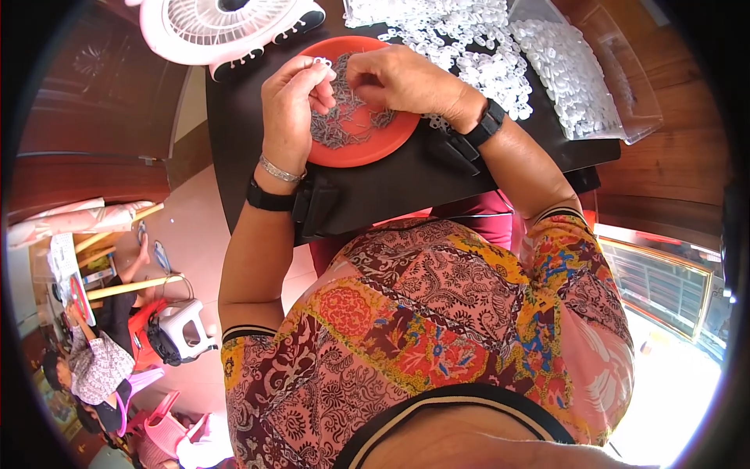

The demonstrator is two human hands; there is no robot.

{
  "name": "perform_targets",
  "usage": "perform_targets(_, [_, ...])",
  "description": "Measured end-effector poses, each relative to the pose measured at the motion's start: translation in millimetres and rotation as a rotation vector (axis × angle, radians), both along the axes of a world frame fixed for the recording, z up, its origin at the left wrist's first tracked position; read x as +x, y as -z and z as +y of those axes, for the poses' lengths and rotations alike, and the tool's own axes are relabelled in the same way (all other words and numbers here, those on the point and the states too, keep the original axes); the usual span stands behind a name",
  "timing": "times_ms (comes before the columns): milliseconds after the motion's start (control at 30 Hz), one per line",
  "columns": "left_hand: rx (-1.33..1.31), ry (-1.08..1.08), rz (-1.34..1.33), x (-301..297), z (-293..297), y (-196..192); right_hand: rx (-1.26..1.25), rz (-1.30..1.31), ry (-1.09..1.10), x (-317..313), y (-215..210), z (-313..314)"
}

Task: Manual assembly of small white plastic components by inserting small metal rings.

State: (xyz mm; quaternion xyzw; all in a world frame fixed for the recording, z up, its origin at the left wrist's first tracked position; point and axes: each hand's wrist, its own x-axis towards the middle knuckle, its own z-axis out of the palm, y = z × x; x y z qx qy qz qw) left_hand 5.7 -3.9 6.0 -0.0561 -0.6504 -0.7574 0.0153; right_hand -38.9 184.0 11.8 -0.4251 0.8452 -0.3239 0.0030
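My left hand (295, 98) is raised over the left rim of a round red plate (359, 155), its thumb and fingers pinched on a small white plastic clip (322, 62). Heaped on the plate are many thin grey nails (336, 129). My right hand (402, 78) reaches across the plate's right side, fingers curled down above the nails. Whatever its fingertips hold, if anything, is hidden behind the hand. Beyond my right wrist lies a loose pile of white plastic clips (494, 86) on the dark table (250, 156).
A clear plastic bin (637, 117) full of white clips stands at the right. A white fan (226, 35) sits at the far left of the table. On the floor at left are a white stool (186, 332), a red plastic chair (168, 426) and a seated person (101, 363).
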Motion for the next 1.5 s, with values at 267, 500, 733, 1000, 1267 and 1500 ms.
perform_targets(267, [0.004, -0.029, -0.011, -1, 0, -1, 0.206, 0.150, -0.150, 16, 2, -8])
perform_targets(500, [0.003, -0.038, -0.018, -3, 3, 0, 0.401, 0.107, -0.133, 24, 7, -18])
perform_targets(733, [-0.029, -0.012, -0.039, 0, 2, 0, 0.197, 0.082, -0.079, 18, 9, -10])
perform_targets(1000, [0.032, 0.014, -0.059, 4, 8, -1, -0.441, -0.194, 0.072, -2, 5, -4])
perform_targets(1267, [-0.032, 0.066, -0.067, 3, 5, -1, -0.358, 0.135, 0.013, 6, -7, -7])
perform_targets(1500, [-0.026, 0.063, -0.033, 2, 8, 1, -0.513, -0.186, 0.070, 1, -2, -4])
